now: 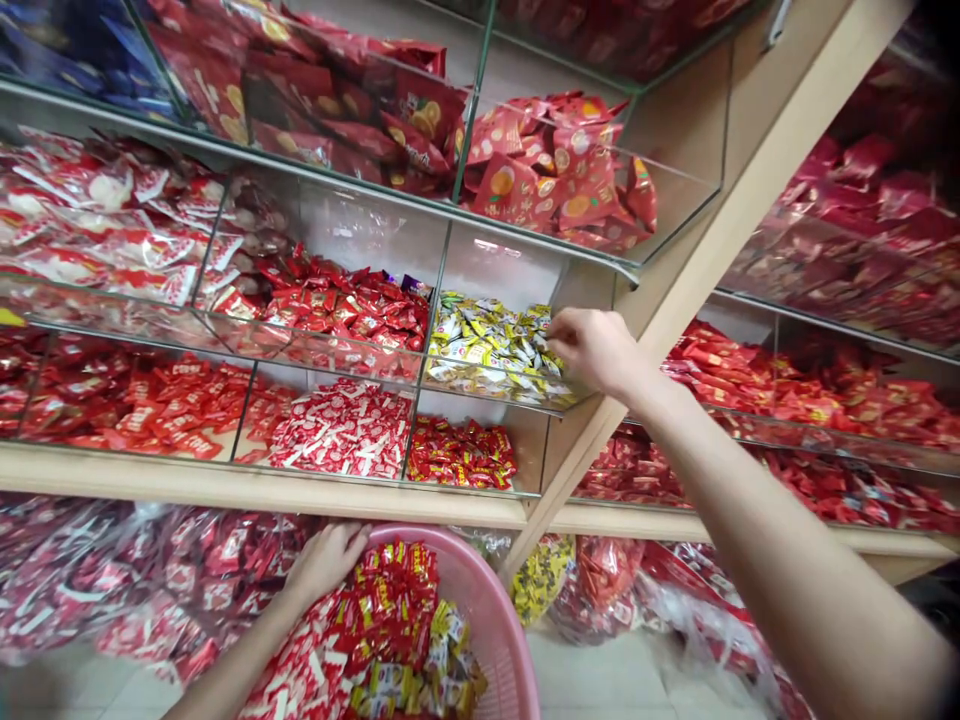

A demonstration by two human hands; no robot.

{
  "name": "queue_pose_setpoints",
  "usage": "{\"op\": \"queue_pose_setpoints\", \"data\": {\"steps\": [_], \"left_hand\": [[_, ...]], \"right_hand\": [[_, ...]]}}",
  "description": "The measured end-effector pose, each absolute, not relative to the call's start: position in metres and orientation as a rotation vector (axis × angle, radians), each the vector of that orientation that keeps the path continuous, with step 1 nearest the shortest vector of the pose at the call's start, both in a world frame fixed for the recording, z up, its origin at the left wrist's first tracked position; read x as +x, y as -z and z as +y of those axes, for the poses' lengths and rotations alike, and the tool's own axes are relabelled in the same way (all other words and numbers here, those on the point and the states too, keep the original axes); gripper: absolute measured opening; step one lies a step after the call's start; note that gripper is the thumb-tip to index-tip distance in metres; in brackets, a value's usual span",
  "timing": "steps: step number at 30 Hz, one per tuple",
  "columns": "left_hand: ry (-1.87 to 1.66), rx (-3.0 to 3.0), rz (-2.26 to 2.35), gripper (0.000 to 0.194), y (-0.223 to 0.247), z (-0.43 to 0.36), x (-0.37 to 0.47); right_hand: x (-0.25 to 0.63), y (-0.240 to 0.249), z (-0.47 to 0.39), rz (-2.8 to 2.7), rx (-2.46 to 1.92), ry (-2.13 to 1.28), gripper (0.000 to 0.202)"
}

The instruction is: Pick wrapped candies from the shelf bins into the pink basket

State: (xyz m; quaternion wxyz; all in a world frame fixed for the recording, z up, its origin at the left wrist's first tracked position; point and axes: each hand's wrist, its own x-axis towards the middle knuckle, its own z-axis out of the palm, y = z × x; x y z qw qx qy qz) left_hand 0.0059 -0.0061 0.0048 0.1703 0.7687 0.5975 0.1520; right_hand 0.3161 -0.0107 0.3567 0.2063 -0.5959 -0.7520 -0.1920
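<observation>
My right hand [596, 348] reaches over the glass front of a shelf compartment, at the right edge of a pile of yellow-and-white wrapped candies [487, 338]. Its fingers are curled inward, and whatever they hold is hidden. Low in the view, my left hand [328, 560] is closed on the far left rim of a pink plastic basket [517, 630]. Inside the basket lie red-and-white candies [300, 670], red candies with yellow print [394, 590] and yellow-and-white candies, each kind in its own area.
Glass dividers part the wooden shelves [262, 482] into bins of mostly red packets. A slanting wooden post [697, 270] stands just right of my right hand. Below the shelves, plastic bags of candy [202, 570] lie on the tiled floor [600, 680].
</observation>
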Motion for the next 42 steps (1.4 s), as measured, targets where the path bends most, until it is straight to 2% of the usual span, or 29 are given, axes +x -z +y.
{"op": "queue_pose_setpoints", "data": {"steps": [4, 8, 15, 29, 38, 42], "left_hand": [[-0.45, 2.202, 1.688, 0.042, -0.004, -0.005, 0.005], [-0.446, 2.198, 1.683, 0.042, -0.004, -0.004, 0.004], [-0.47, 2.161, 1.667, 0.042, -0.005, -0.005, 0.005], [-0.448, 2.189, 1.676, 0.043, -0.004, -0.003, 0.004], [-0.463, 2.194, 1.68, 0.04, 0.0, -0.002, 0.004], [-0.491, 2.186, 1.662, 0.041, -0.001, -0.003, 0.003]], "right_hand": [[0.321, -0.372, 0.015, -2.415, -1.961, 0.102, 0.017], [0.321, -0.38, 0.017, -2.563, -1.939, 0.023, 0.021], [0.31, -0.38, 0.02, -2.572, -2.169, 0.312, 0.029], [0.32, -0.37, 0.01, -2.52, -1.898, 0.419, 0.013], [0.324, -0.364, 0.018, -2.29, -1.834, 0.708, 0.017], [0.326, -0.361, 0.021, -2.32, -1.806, 0.703, 0.022]]}}
